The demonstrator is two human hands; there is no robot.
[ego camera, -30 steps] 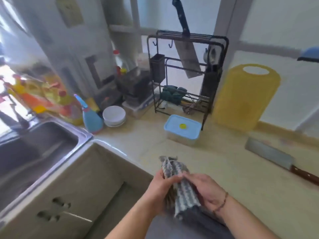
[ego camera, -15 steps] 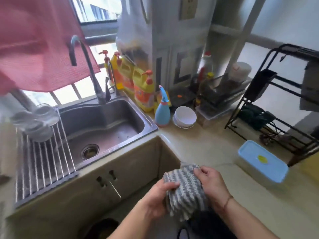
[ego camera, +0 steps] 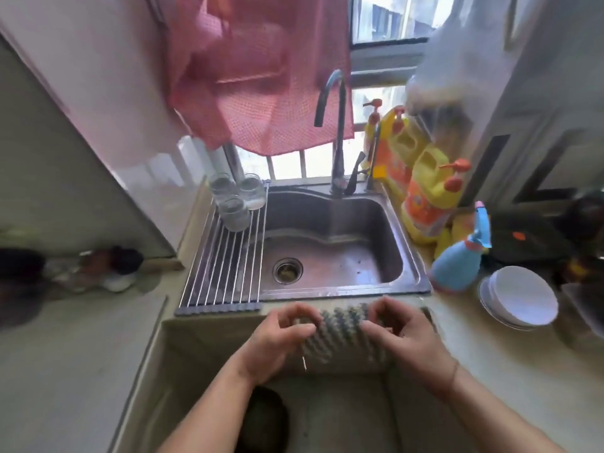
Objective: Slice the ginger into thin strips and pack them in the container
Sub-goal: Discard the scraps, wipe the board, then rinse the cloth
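bare forearms, thin wrist bracelet (ego camera: 455, 371)

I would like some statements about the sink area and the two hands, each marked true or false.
1. Both hands hold the striped cloth. True: left hand and right hand pinch its ends.
2. Water runs from the faucet. False: no stream shows.
3. Glass jars stand on the drying rack. True.
4. The white bowls lie inside the sink. False: they sit on the counter, right of it.
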